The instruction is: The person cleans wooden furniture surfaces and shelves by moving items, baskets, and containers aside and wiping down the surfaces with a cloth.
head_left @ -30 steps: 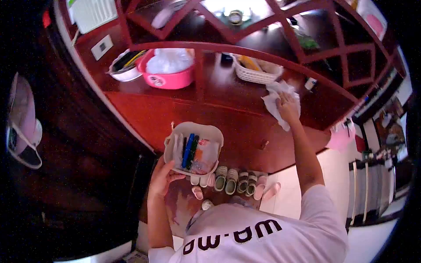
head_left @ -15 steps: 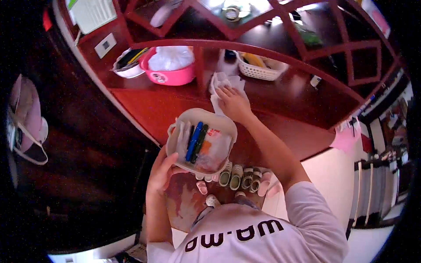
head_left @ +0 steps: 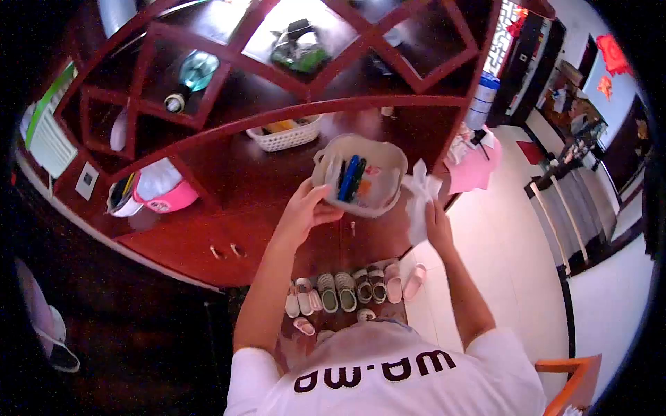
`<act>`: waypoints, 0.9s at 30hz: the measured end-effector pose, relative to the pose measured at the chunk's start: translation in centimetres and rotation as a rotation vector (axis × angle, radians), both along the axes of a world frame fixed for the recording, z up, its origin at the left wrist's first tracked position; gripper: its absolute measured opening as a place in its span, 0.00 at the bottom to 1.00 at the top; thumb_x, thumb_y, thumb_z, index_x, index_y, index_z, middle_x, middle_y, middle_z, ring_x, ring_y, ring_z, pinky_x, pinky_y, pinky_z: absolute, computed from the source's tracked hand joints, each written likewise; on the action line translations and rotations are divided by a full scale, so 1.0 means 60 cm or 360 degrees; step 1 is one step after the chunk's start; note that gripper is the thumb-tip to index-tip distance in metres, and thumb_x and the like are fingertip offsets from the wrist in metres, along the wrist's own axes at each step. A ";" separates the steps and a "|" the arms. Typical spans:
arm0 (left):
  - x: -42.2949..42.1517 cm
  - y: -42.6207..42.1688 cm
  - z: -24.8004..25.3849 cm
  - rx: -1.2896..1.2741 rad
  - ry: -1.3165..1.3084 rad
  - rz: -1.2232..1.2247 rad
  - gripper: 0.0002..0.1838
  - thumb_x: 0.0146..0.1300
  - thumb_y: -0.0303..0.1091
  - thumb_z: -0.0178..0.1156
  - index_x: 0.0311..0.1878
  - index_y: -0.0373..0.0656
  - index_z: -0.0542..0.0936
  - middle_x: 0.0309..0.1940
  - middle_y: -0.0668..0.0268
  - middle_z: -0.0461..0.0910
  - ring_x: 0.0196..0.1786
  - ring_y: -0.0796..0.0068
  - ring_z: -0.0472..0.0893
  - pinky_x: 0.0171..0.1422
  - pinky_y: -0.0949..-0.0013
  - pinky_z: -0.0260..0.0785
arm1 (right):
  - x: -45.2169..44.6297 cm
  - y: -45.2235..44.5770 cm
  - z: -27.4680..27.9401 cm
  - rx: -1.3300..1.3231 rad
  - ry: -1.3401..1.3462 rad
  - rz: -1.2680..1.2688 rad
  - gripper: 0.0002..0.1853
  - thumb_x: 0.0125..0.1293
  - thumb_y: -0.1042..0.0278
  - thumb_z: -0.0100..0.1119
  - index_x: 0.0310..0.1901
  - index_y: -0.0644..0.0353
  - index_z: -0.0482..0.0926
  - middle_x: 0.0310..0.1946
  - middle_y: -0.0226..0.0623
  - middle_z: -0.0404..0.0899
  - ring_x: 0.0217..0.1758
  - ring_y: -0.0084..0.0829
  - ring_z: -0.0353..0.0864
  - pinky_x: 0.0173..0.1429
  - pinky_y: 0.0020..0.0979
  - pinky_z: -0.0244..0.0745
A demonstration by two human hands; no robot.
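Observation:
My left hand (head_left: 307, 211) grips the left side of a beige plastic basket (head_left: 361, 144), which is tilted toward me. Inside lie blue and dark pens (head_left: 351, 179), along with clear plastic packets printed in red and orange. Just right of the basket, my right hand (head_left: 438, 227) pinches a crumpled white cloth or tissue (head_left: 418, 202) that hangs from its fingers; I cannot tell which material it is. The basket is held in front of a dark red wooden cabinet (head_left: 270, 243).
On the cabinet's shelf stand a white woven basket (head_left: 284, 141), a pink tub (head_left: 173, 199) and a white bowl (head_left: 123, 201). Lattice woodwork (head_left: 312, 87) arches above. Several shoes (head_left: 345, 291) line the floor below. Pink fabric (head_left: 475, 166) hangs at the cabinet's right end.
My view has turned right. My right hand has lifted the white cloth or tissue off the shelf and carried it right. My left hand still holds the beige basket.

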State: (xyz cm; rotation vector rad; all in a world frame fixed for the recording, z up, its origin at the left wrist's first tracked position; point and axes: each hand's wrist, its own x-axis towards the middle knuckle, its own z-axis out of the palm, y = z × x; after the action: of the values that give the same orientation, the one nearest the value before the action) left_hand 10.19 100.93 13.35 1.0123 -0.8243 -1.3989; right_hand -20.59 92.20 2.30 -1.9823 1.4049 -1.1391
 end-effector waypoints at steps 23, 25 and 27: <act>0.161 -0.244 -0.041 0.0255 -0.0727 0.1799 0.34 0.55 0.58 0.63 0.52 0.46 0.59 0.46 0.57 0.68 0.36 0.71 0.76 0.23 0.68 0.74 | -0.021 0.201 -0.067 0.1661 -0.1710 0.0084 0.22 0.70 0.58 0.42 0.57 0.65 0.69 0.54 0.42 0.74 0.59 0.36 0.72 0.62 0.39 0.68; 0.183 -0.229 -0.003 0.0519 -0.0537 0.1344 0.29 0.59 0.51 0.61 0.52 0.42 0.60 0.46 0.56 0.69 0.37 0.67 0.77 0.26 0.68 0.76 | -0.009 0.194 -0.078 0.1682 -0.1707 0.0134 0.21 0.70 0.58 0.43 0.57 0.65 0.70 0.54 0.42 0.74 0.59 0.36 0.72 0.62 0.39 0.68; 0.206 -0.235 -0.018 0.0427 -0.0389 0.1187 0.25 0.60 0.44 0.58 0.52 0.40 0.61 0.47 0.53 0.69 0.36 0.63 0.77 0.27 0.67 0.78 | 0.000 0.181 -0.125 0.1664 -0.1577 0.0186 0.21 0.69 0.58 0.44 0.56 0.64 0.71 0.53 0.42 0.75 0.58 0.36 0.73 0.63 0.40 0.68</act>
State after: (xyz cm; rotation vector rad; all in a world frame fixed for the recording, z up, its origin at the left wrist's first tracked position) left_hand 22.54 86.84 12.28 1.5231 -0.3556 -0.7571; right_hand -20.59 103.04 -5.23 -0.5880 0.9524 -0.8253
